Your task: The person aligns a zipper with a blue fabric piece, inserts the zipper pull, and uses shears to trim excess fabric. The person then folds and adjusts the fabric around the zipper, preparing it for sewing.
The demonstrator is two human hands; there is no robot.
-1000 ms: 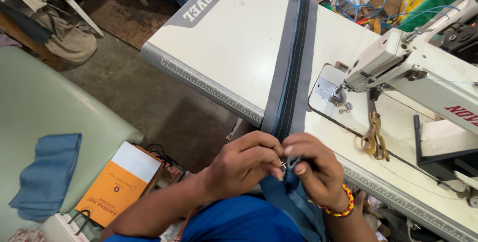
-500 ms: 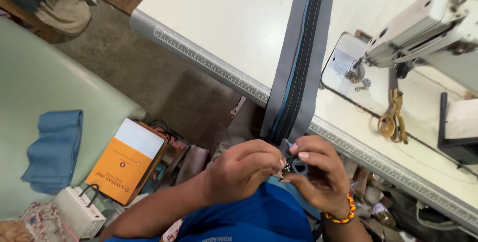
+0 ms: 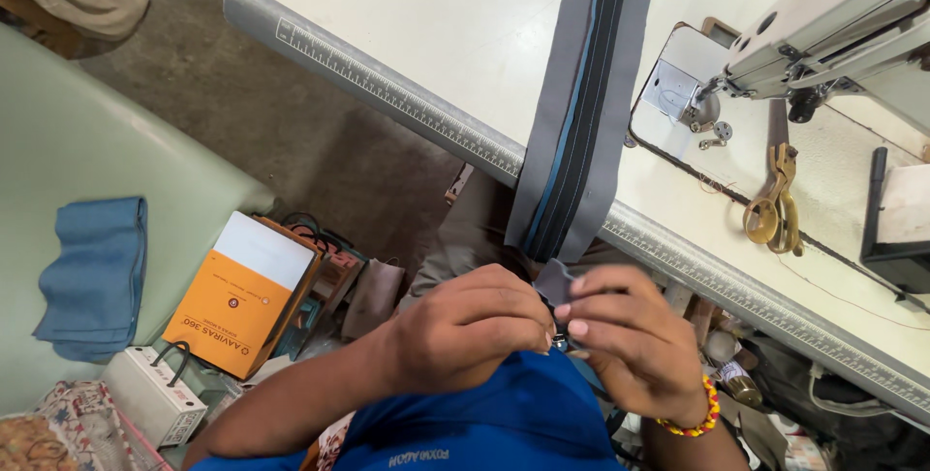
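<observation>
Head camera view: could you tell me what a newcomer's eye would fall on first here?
First, the long grey zipper strip running down the white sewing table and over its edge. Below it, the left hand and right hand pinch its lower end. A sewing machine sits top right.

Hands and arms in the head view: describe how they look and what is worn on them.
Both forearms are bare, no sleeves reaching them. The left hand wears nothing visible. The right hand has short, pale nails and, at the wrist, a bracelet of small round red, orange and yellow beads. No rings or gloves show.
</observation>
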